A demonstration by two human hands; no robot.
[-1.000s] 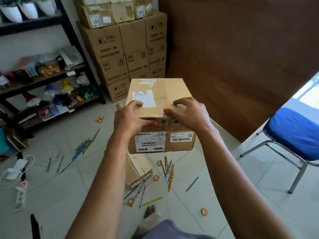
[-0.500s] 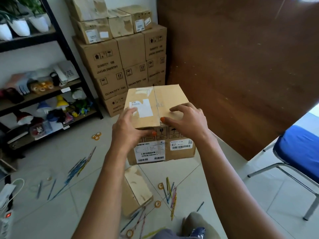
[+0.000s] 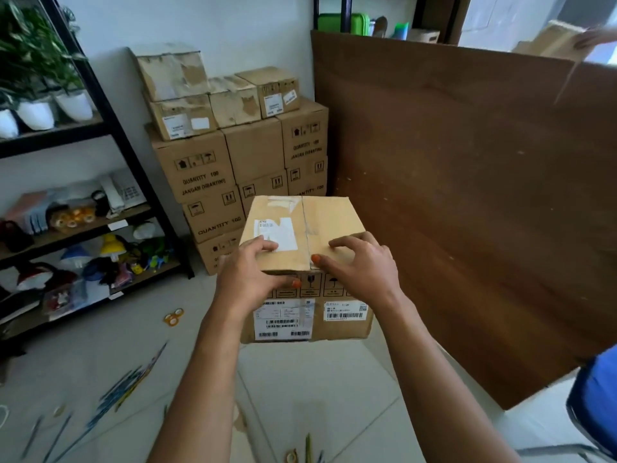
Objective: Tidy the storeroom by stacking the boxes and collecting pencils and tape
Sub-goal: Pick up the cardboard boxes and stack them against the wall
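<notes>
We hold a taped cardboard box [image 3: 302,262] in the air at the middle of the view, above the tiled floor [image 3: 317,389], with printed labels on its near face. Our left hand [image 3: 248,279] grips the near top edge on the left, fingers curled over the top and thumb pressed on the front. Our right hand [image 3: 359,267] grips the same edge on the right in the same way.

Just beyond the box, against the wall, stands a stack of boxes [image 3: 233,155], large cartons below and smaller worn ones on top. To the left is a dark shelf unit [image 3: 110,128] crowded with small goods and potted plants. To the right leans a big brown board [image 3: 467,195].

On the floor lie loose pencils [image 3: 133,385] and a roll of tape [image 3: 173,317], not yet collected.

We judge the grip risky: both hands hold only the near edge, so the far end could dip and the box slip. The pencils underfoot could roll beneath a step.
</notes>
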